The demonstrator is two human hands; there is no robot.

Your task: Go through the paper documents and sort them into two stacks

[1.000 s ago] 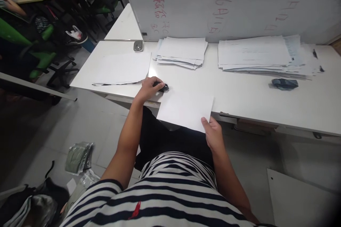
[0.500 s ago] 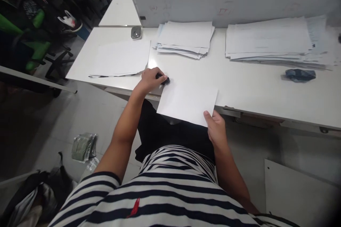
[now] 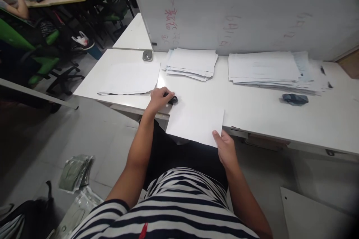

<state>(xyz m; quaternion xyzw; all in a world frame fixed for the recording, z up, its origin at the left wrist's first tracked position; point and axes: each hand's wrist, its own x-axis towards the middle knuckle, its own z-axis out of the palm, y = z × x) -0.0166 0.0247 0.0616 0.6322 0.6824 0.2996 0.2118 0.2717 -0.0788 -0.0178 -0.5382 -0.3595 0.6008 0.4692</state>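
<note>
My left hand (image 3: 160, 99) is closed around a small black stapler (image 3: 174, 100) at the upper left corner of some white paper (image 3: 195, 123). Most of the stapler is hidden under my fingers. My right hand (image 3: 226, 150) pinches the paper's lower right corner, thumb on top and fingers beneath. The paper lies partly on the white desk (image 3: 196, 91), its near side sticking out past the edge over my lap. How many sheets it has, I cannot tell.
Behind are a middle paper stack (image 3: 193, 61) and a right paper stack (image 3: 265, 67). More sheets (image 3: 131, 76) lie left, near a small grey box (image 3: 147, 56). A dark blue bundle (image 3: 295, 99) rests at right. A whiteboard (image 3: 238, 7) borders the desk's back.
The camera view has tilted up, so more of the whiteboard and a co-worker's arm at upper left show. Both hands keep their grip on the stapler and paper, almost unmoved.
</note>
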